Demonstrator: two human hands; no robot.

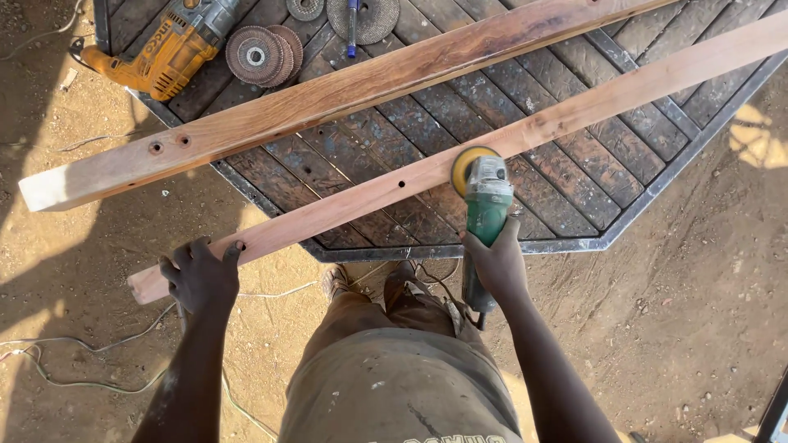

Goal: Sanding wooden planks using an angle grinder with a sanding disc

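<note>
The left hand (199, 275) clamps the near wooden beam (460, 160) steady where it overhangs the table's (624, 234) near edge, while the right hand (495, 261) grips the green angle grinder (484, 201), pressing its disc against the beam.

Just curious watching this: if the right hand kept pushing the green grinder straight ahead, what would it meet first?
The right hand points its grinder up-frame; the yellow disc already meets the near plank. Beyond lies the second plank, though depth is unclear.

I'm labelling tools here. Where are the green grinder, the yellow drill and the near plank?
green grinder (486, 205), head view, its body.
yellow drill (168, 53), head view, its housing.
near plank (574, 115), head view, its top face.
</note>
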